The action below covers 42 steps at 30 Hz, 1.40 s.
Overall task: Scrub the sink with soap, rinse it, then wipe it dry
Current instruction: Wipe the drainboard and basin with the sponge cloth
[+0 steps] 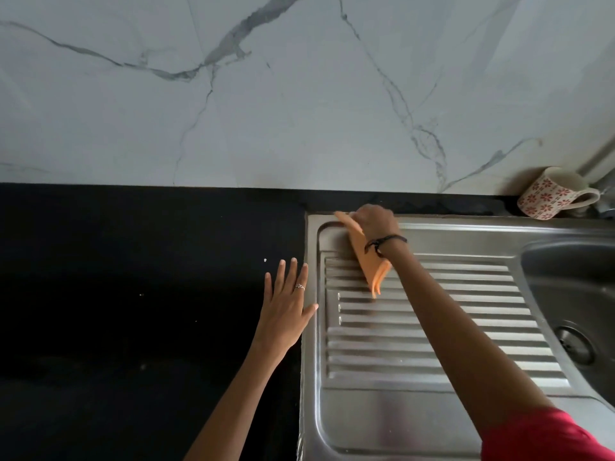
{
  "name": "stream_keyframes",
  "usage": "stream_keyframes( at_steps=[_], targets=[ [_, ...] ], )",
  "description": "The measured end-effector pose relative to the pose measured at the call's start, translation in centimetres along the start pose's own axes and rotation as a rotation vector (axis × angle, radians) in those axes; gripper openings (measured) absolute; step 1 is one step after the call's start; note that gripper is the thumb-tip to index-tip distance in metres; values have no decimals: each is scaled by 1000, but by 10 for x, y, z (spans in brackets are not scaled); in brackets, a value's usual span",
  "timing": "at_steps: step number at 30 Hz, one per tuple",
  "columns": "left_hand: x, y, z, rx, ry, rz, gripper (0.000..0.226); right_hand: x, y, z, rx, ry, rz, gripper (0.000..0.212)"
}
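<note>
Head view looks steeply down, close over the sink (382, 410).

I'm standing in a home kitchen: a steel sink (416, 404) with a ribbed draining board is set into a black counter (133, 294), a marble-patterned wall (266, 94) rises behind, and a flowered mug (552, 194) sits far right.

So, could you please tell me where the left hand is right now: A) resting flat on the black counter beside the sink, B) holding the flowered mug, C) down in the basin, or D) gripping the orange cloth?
A: the left hand lies with straight fingers on the black counter, while the right hand holds the orange cloth.
</note>
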State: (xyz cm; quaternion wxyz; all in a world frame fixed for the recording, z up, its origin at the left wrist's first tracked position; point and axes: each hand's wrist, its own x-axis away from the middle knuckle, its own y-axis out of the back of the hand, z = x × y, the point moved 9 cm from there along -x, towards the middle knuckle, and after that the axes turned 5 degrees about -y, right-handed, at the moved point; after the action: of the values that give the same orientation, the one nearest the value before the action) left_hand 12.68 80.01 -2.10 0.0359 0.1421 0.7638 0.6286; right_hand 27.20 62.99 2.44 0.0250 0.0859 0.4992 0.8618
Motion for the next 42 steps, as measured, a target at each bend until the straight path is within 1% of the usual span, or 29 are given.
stream_keyframes(
  at_steps=[3, 5, 7, 8, 10, 13, 18, 19, 20, 22, 23, 28, 31, 34, 36, 37, 39, 42],
  targets=[
    [1, 0, -2, -51, -8, 26, 75, 25, -35, 13, -59, 166, 97, 41],
    [2, -3, -2, -70, -18, 69, 80, 43, -64, 12, 84, 287, 161, 46],
    [3, -7, 0, -95, -26, 112, 85, 55, -93, -2, 285, 335, 223, 53],
    [3, -8, 1, -111, -27, 127, 86, 59, -101, -7, 339, 356, 216, 60],
    [1, -9, 5, -135, -19, 142, 86, 62, -108, -10, 387, 391, 149, 76],
    [-4, -8, 7, -158, -7, 156, 86, 55, -112, -7, 380, 339, 109, 84],
    [-11, -12, 6, -153, 1, 185, 84, 38, -120, 2, 412, 326, 109, 86],
    [-11, -12, 6, -145, 9, 189, 82, 33, -121, 4, 415, 331, 115, 83],
    [-12, -13, 7, -142, 15, 195, 81, 27, -121, 6, 416, 327, 121, 75],
    [-14, -13, 5, -156, 19, 202, 79, 16, -122, 7, 404, 286, 135, 57],
    [-14, -12, 3, -169, 18, 202, 77, 13, -121, 8, 382, 254, 133, 53],
    [-11, -7, -7, -239, 11, 186, 68, 16, -119, 18, 215, 120, 50, 52],
    [-14, -2, -11, -265, 2, 186, 60, 25, -117, 19, 194, 161, 45, 52],
    [-21, 3, -15, -289, -12, 200, 56, 49, -116, 11, 216, 293, 34, 50],
    [-24, 4, -19, -300, -20, 215, 56, 66, -114, 4, 210, 353, 14, 54],
    [-26, 3, -20, -310, -25, 223, 57, 70, -113, 1, 211, 365, 9, 61],
    [-26, 2, -23, -333, -31, 233, 59, 70, -115, -1, 228, 362, 19, 72],
    [-26, 1, -26, -339, -31, 240, 53, 55, -117, 2, 269, 337, 38, 80]
  ],
)
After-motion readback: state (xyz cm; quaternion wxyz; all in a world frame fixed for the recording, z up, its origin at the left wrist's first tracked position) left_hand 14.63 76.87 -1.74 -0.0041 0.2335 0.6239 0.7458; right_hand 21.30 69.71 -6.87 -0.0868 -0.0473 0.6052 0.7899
